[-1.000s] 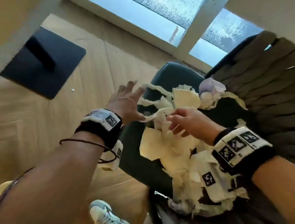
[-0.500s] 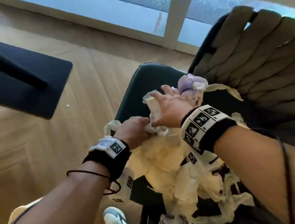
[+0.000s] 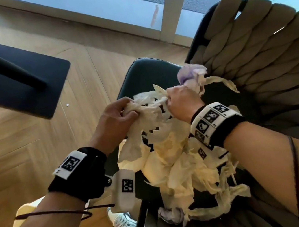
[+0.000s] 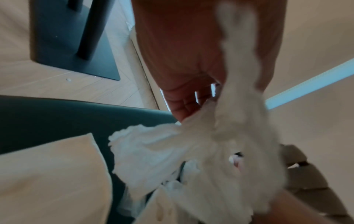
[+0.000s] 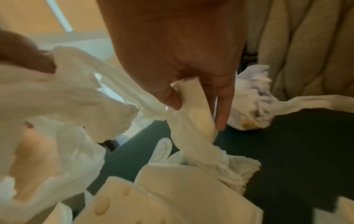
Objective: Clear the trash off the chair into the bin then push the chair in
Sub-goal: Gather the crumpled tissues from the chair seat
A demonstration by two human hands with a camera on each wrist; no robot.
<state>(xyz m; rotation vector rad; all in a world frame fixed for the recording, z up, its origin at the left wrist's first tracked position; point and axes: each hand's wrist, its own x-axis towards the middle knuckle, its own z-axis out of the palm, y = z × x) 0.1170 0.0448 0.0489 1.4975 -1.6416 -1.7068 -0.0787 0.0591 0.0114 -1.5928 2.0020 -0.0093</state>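
Observation:
A heap of torn white paper tissue (image 3: 172, 160) covers the dark green seat (image 3: 144, 71) of the chair. My left hand (image 3: 118, 115) grips a bunch of the tissue (image 4: 172, 150) at the heap's far left. My right hand (image 3: 179, 99) pinches a strip of the same tissue (image 5: 191, 112) between thumb and fingers, just right of the left hand. A purple-tinted wad (image 3: 191, 72) sits beyond the right hand, against the backrest. Another purplish wad (image 3: 170, 216) lies at the near edge. No bin is in view.
The chair's woven beige backrest (image 3: 263, 55) rises on the right. A black table base and post (image 3: 10, 75) stand on the wooden floor (image 3: 15, 151) to the left. A window (image 3: 129, 0) runs along the far wall. My shoe (image 3: 121, 223) is below the seat.
My left hand came in from the open reach at the left and closed on the tissue. My right hand moved up the heap and closed on a strip near the purple wad.

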